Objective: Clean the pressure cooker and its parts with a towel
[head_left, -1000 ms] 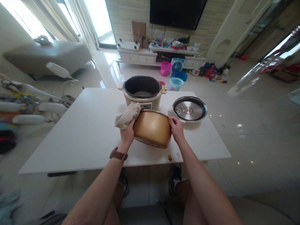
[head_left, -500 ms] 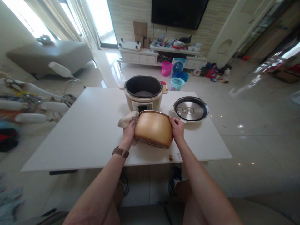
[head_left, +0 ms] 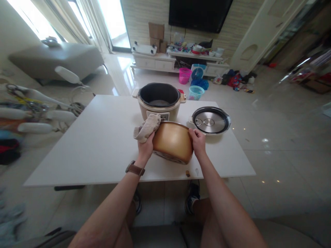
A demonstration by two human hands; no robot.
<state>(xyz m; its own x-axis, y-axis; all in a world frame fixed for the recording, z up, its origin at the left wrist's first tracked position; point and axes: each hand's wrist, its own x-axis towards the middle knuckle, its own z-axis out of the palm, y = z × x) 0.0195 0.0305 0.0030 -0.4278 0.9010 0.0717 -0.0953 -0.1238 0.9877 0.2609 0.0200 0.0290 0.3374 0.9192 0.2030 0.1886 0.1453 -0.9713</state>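
Note:
A gold-coloured inner pot [head_left: 173,141] is tilted above the white table, its outer wall and part of its base facing me. My right hand [head_left: 198,142] pinches its rim on the right side. On the left, my left hand [head_left: 146,148] is closed on a pale cloth [head_left: 148,128], which lies against the pot's left rim. Just behind stands the cooker body [head_left: 159,98], open at the top with a dark interior; the pot and cloth cover part of its front panel. Its round lid [head_left: 210,120] rests to the right, metal inner side up.
The white table [head_left: 98,144] carries a small brown item [head_left: 188,173] and a small clear piece [head_left: 197,171] near its front edge. White-padded equipment [head_left: 36,128] stands left of it. Beyond are a blue basket [head_left: 196,92], a pink basket [head_left: 184,75] and a TV cabinet [head_left: 152,63].
My left hand and the cloth have moved up and right along the pot's left side, so the cloth now covers more of the cooker's panel. The pot has shifted slightly right.

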